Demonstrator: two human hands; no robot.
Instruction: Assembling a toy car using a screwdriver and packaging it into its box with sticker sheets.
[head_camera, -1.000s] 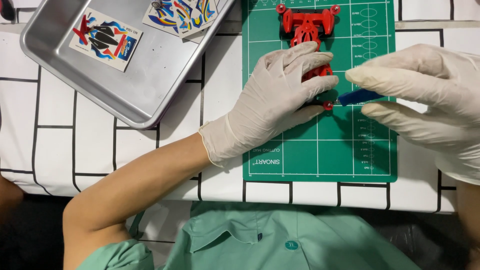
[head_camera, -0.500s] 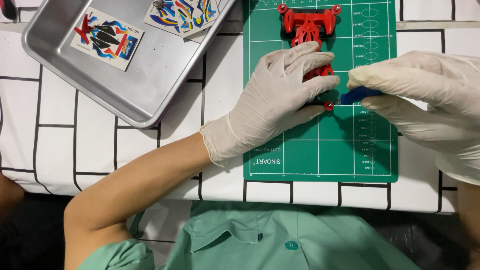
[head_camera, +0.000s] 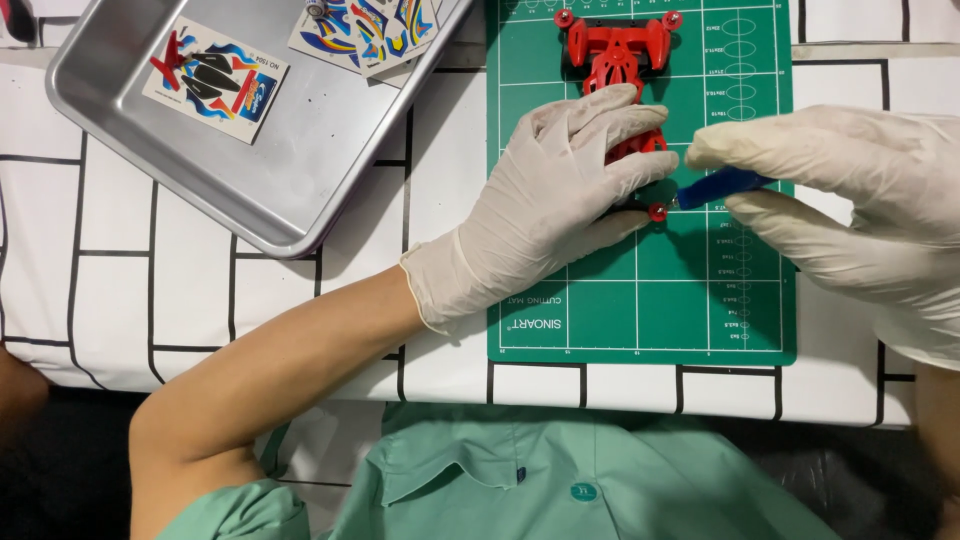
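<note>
Little has changed over the last second: my left hand stays pressed on the red chassis, fingers curled over its near end and pinning it to the green mat; my right hand has crept a touch leftward, so the blue tool tip now sits right at the small red roller at the chassis's near right corner. I judge this as fine alignment of the tool on that corner, not yet any visible loosening or tightening. Right fingers are clenched around the tool handle, thumb and forefinger pinching it; left fingers grasp the chassis, palm flat to the mat. The chassis lies lengthways on the upper middle of the mat, its far end with two red rollers showing clear beyond my left hand, its near half hidden under the glove. Around: a steel tray sits to the left on the tabletop, its corner just beside the mat's left edge; in it a sticker sheet lies apart from a second cluster of sheets near the top rim. In the way: my left fingertips crowd the roller closely, so the tool has a narrow gap to work in, and the glove blocks my view of the joint itself. The tray is well apart from the work spot.
</note>
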